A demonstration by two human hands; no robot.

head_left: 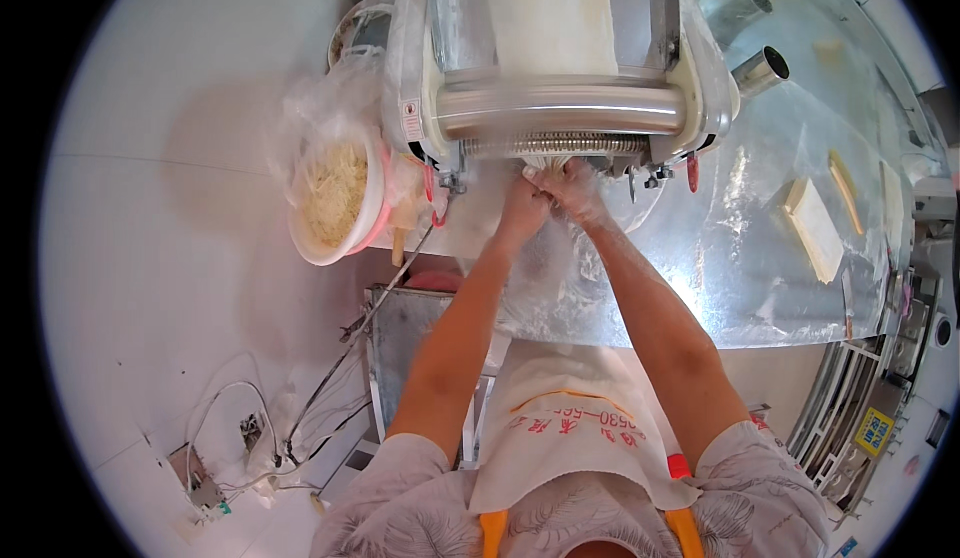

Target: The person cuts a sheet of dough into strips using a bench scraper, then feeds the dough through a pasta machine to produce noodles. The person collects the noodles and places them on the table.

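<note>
My left hand (524,208) and right hand (578,194) together, fingers curled around pale strands (546,163), just below the ridged roller (590,145) of a machine (405,68), dough sheet (550,18) above, metal worktop (760,278) beneath

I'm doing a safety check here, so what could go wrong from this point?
The left hand and right hand are close to the ridged roller of the machine; if it is turning, the fingers could get pinched. The noodles bunched at the hands might tear if pulled hard. On the left, loose plastic by the bowl might slip onto the strands inside.
</note>
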